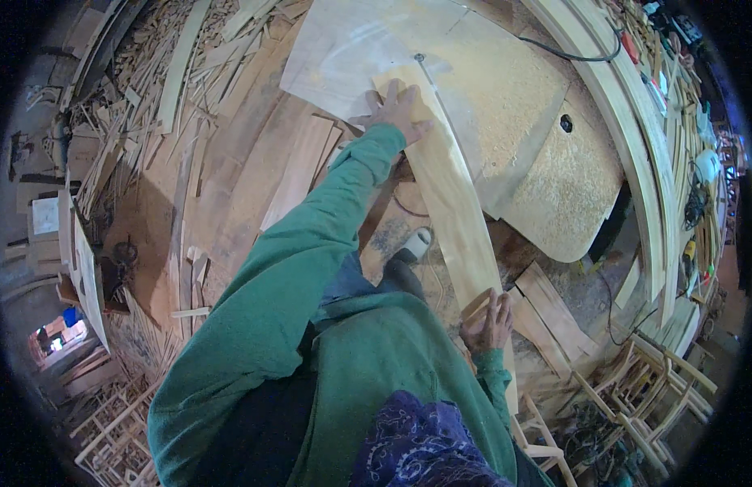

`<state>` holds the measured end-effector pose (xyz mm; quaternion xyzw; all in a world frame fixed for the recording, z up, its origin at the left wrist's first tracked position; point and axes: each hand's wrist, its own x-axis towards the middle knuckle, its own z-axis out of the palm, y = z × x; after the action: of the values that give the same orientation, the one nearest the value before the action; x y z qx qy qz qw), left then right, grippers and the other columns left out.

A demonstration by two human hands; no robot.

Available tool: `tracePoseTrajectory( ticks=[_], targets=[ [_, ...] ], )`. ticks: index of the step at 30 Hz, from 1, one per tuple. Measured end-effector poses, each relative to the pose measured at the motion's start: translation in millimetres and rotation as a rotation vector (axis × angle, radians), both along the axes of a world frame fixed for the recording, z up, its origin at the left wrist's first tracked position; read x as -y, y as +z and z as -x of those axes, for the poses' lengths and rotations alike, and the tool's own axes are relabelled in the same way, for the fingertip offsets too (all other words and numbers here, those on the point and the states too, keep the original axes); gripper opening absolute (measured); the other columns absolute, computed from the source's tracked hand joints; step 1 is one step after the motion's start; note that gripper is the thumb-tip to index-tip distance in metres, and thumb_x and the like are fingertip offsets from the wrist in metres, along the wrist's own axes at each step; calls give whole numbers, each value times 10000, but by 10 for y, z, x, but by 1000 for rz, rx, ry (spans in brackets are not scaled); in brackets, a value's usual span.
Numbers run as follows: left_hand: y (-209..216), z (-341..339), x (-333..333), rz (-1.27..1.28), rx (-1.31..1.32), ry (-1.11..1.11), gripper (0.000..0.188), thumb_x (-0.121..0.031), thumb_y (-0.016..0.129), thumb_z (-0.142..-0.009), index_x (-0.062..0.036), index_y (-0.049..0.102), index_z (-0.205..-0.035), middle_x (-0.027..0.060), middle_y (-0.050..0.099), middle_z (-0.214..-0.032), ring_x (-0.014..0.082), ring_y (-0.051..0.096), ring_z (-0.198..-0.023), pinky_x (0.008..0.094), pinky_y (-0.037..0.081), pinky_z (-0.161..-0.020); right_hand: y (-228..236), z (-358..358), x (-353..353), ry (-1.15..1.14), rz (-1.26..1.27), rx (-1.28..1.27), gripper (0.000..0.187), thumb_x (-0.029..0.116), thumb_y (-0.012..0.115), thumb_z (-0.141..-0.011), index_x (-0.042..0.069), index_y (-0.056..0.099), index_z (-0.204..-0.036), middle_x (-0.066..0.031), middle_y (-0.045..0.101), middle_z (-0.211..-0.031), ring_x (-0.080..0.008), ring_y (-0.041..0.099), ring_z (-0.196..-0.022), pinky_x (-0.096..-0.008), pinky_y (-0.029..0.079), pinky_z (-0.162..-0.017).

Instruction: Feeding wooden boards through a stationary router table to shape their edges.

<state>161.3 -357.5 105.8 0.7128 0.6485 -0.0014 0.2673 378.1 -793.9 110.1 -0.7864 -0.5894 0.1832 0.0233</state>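
My left fingers (pixel 391 96) splay flat on the pale plank (pixel 461 219), upper centre, while my right fingers (pixel 495 308) touch it below centre, whether grasping I can't tell.

Heaped wood offcuts (pixel 221 65), long planks (pixel 624 122) and a sawdust-covered worktop (pixel 506 89) show a woodworking workshop.

Head-level fisheye, downward over both hands (pixel 396 112) (pixel 486 326)

A board (pixel 446 191) is resting on the far table (pixel 526 97); scraps (pixel 221 77) are lying far left, frames (pixel 645 390) near right.
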Motion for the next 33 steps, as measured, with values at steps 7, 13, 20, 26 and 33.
tracePoseTrajectory(
  ticks=[7,13,20,26,33],
  targets=[
    [36,-22,-64,41,-11,26,848,-538,707,-800,-336,308,-1520,2,105,-1640,493,105,-1460,895,181,-948,0,7,-90,4,-37,-16,1051,339,771,-621,202,301,-1551,-238,360,-1514,-459,396,-1318,-569,344,-1062],
    [17,-9,-117,41,-17,12,896,-601,699,-766,-336,306,-1527,21,124,-1634,499,118,-1437,885,238,-921,39,-1,-125,-14,23,-19,1058,324,772,-611,172,290,-1540,-271,342,-1509,-485,344,-1361,-575,310,-1105],
    [113,-25,-216,72,-77,18,1022,-664,730,-708,-335,248,-1547,19,104,-1638,504,115,-1441,880,267,-918,45,-19,-286,14,24,-18,1061,332,763,-610,175,286,-1545,-262,322,-1528,-488,343,-1357,-579,312,-1105],
    [41,-9,-428,69,-93,38,1202,-744,778,-588,-320,215,-1562,37,101,-1637,499,89,-1458,860,262,-950,9,-45,-521,14,-25,-78,1010,285,743,-641,208,299,-1545,-247,348,-1522,-490,386,-1328,-615,338,-1055],
    [-298,84,-843,14,-36,47,1239,-698,800,-599,-298,148,-1575,30,14,-1650,404,69,-1503,809,238,-1036,-4,-24,-810,18,-10,-55,1001,284,745,-659,197,298,-1550,-235,333,-1541,-469,347,-1370,-614,313,-1068]
  ],
)
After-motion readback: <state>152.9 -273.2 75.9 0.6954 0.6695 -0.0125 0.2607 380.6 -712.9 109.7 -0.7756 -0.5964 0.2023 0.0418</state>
